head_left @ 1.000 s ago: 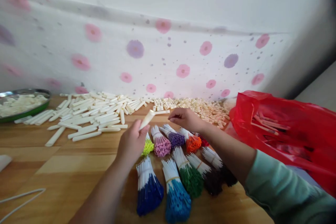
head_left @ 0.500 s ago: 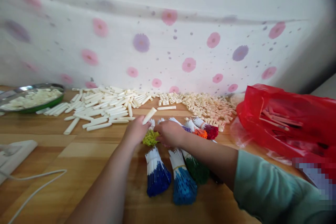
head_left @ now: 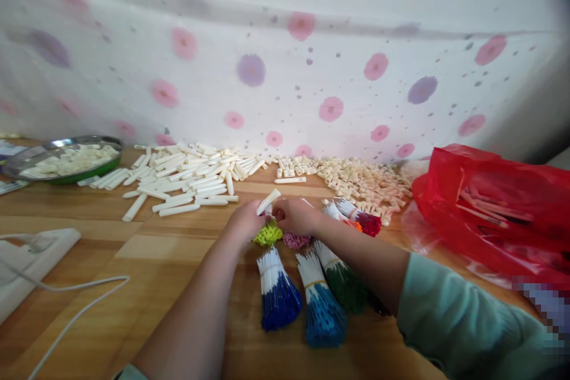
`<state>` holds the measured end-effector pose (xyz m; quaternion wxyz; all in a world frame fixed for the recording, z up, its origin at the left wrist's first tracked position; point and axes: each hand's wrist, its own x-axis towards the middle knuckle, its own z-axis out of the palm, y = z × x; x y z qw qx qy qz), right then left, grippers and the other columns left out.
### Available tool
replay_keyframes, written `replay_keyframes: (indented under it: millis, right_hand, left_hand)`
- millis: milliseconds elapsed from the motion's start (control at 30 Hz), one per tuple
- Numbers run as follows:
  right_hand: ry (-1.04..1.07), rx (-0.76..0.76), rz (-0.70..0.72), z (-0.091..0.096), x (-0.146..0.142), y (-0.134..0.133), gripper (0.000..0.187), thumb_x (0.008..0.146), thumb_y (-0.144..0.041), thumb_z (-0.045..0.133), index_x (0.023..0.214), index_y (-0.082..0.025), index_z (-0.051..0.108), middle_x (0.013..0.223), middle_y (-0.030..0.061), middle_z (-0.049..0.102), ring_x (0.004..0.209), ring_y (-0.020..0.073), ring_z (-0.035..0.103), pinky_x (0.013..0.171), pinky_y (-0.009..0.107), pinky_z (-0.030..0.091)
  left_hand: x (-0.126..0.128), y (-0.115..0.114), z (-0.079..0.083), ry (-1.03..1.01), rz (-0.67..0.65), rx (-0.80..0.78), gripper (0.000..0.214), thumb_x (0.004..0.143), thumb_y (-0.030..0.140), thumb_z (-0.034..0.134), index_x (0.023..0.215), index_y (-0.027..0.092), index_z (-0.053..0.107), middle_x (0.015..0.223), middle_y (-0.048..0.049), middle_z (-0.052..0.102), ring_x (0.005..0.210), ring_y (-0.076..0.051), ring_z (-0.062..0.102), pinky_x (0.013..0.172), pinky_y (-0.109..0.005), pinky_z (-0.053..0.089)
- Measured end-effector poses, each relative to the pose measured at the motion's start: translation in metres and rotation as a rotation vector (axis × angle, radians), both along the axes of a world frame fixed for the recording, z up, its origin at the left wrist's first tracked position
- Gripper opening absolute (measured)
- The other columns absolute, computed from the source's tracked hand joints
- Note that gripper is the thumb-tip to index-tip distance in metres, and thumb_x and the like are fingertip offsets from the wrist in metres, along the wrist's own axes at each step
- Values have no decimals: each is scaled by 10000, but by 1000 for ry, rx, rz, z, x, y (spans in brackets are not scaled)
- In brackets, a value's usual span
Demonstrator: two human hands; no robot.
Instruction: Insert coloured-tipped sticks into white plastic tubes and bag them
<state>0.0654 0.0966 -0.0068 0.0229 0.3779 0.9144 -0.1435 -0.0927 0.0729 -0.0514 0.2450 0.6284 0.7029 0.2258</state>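
Note:
My left hand point(head_left: 244, 221) is closed round a short cream-white plastic tube point(head_left: 268, 202), which tilts up to the right. Close beside it, my right hand point(head_left: 296, 215) has its fingers bent together near the tube; anything between them is too small to make out. Under the hands lie a bundle of thin sticks with yellow-green ends point(head_left: 268, 233) and one with pink ends point(head_left: 296, 240). Nearer me are banded bundles of white sticks with dark blue point(head_left: 279, 303), light blue point(head_left: 324, 316) and green ends point(head_left: 350, 288). Orange-ended point(head_left: 356, 225) and dark red point(head_left: 369, 224) bundles lie right.
Loose white tubes point(head_left: 196, 181) cover the back left, with small cream slotted pieces point(head_left: 360, 181) to their right. A green-sided metal tray point(head_left: 116, 157) holds more pieces. A red plastic bag point(head_left: 481, 249) lies right; a white power strip point(head_left: 62, 241) with cable lies left.
The view has shifted a little left, so everything sits farther right. My right hand has drawn back from the yellow-green bundle towards the pink one; my left hand keeps hold of the tube.

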Motion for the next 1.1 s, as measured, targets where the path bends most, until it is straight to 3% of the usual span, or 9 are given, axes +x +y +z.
replay_keyframes:
  millis: [467,633,767,867,933,1033,1100]
  right_hand:
    - [-161,-3,-141,1,-19,6,252,913,-326,532,1099,-163,579,1114,69,604,950,190,608,816,388,515]
    - [-169,44,-181,8,-19,-5,269,910,-336,537,1100,-149,574,1095,68,609,935,187,613,806,392,517]
    - [-110,108,-197,18,5,-27,207,876,-325,565,926,-137,636,917,69,659,849,200,625,748,373,501]
    - [3,135,-165,26,39,-45,141,819,-240,569,754,-149,655,753,76,667,750,214,622,657,312,454]
    - [98,123,-110,30,62,-55,113,795,-172,556,721,-163,641,727,43,653,707,169,603,630,255,423]
    - [258,78,-35,33,89,-66,128,788,-90,532,759,-172,626,764,2,630,702,109,573,637,190,410]
    - [428,38,9,32,99,-70,150,788,-60,527,786,-172,625,773,-2,609,706,103,559,647,185,414]
  left_hand:
    - [0,1,-4,-70,-13,-29,267,892,302,547,1108,149,574,1104,-73,608,929,-194,614,790,-386,530]
    - [0,0,-2,-41,5,-37,269,895,311,542,1106,147,571,1090,-73,610,911,-187,615,779,-381,530]
    - [1,-3,5,-6,41,9,184,848,292,597,951,141,617,916,-47,644,799,-172,617,712,-331,505]
    - [4,-12,21,9,101,105,100,783,255,613,828,167,623,762,-41,637,735,-202,602,624,-285,429]
    - [12,-23,35,-10,103,172,178,822,321,526,837,168,616,735,-39,624,721,-210,586,593,-275,395]
    - [32,-43,50,-98,-59,172,272,791,434,536,768,180,631,695,8,623,673,-174,576,571,-232,394]
    - [47,-55,54,-255,-284,60,214,730,391,605,718,180,641,661,27,614,644,-158,561,560,-216,391]
